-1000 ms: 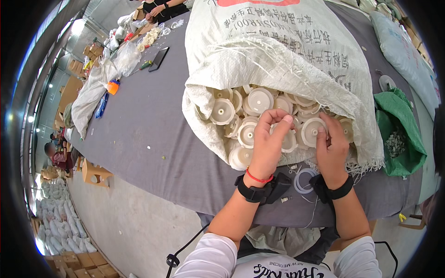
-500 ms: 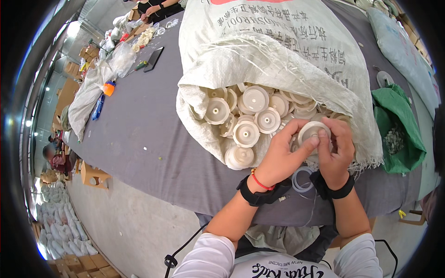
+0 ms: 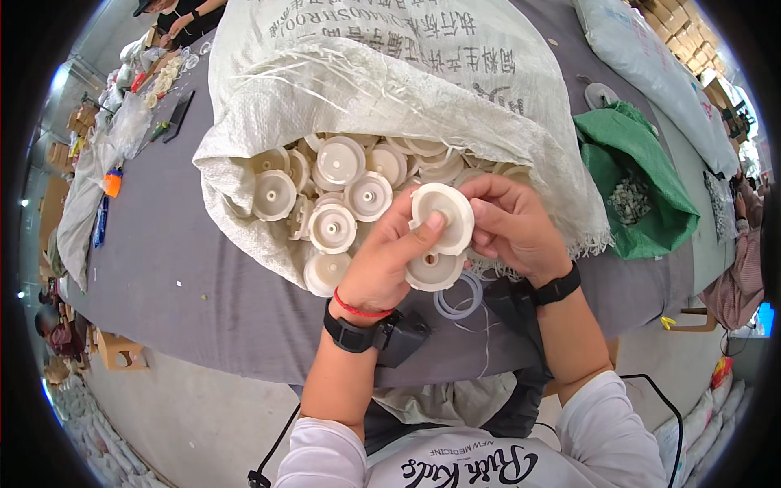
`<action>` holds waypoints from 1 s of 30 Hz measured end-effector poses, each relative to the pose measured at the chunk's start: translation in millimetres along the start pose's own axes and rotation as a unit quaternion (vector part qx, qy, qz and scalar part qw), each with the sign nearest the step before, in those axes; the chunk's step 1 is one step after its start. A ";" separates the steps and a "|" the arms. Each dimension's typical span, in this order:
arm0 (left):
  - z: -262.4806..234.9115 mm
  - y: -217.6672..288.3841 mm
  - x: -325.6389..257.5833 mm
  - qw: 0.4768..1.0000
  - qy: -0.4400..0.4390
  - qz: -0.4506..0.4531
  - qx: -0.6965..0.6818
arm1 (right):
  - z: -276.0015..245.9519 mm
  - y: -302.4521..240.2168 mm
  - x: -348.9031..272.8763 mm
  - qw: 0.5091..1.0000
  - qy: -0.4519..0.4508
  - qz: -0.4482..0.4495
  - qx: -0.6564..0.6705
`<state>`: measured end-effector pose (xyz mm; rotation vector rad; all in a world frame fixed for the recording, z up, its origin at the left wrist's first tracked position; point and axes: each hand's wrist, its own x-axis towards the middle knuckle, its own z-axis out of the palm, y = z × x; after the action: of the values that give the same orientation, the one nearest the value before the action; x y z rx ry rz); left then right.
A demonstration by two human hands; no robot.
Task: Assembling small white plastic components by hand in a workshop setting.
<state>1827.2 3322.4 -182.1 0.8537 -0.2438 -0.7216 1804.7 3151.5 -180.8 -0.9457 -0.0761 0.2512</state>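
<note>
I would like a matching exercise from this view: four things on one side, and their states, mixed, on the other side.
Column one
1. Left hand
2. Green bag
3. Tubing
4. White sack

Column two
A. Translucent, looped into a ring
B. Folded open, showing a heap of round pale parts
C. Thumb resting on the face of a round pale disc
D. Open, with small pale pieces inside

Right pairs: 1-C, 2-D, 3-A, 4-B
</note>
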 end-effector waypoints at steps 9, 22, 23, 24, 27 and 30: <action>-3.3 -3.8 -0.5 0.999 0.031 -0.001 0.028 | -3.6 6.3 0.2 0.996 0.007 0.024 -0.090; -11.9 -0.3 2.6 0.993 0.025 0.027 0.110 | 6.0 10.0 3.0 0.979 0.053 -0.073 -0.181; -11.6 0.3 2.5 0.995 0.019 0.023 0.099 | 6.4 10.2 3.1 0.979 0.053 -0.073 -0.181; -10.6 0.4 1.8 0.995 0.019 0.022 0.098 | 5.9 11.4 2.2 0.980 0.046 -0.077 -0.175; -8.1 1.0 -0.3 0.998 0.009 0.001 0.067 | 8.6 12.7 -0.7 0.986 0.040 -0.068 -0.148; -9.4 -0.5 -1.8 1.000 -0.015 -0.015 0.018 | 10.1 16.0 -1.2 0.991 0.040 -0.049 -0.115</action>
<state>1830.0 3329.0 -188.4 0.8828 -0.2721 -0.7614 1798.9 3168.2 -187.8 -1.1777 -0.0794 0.1142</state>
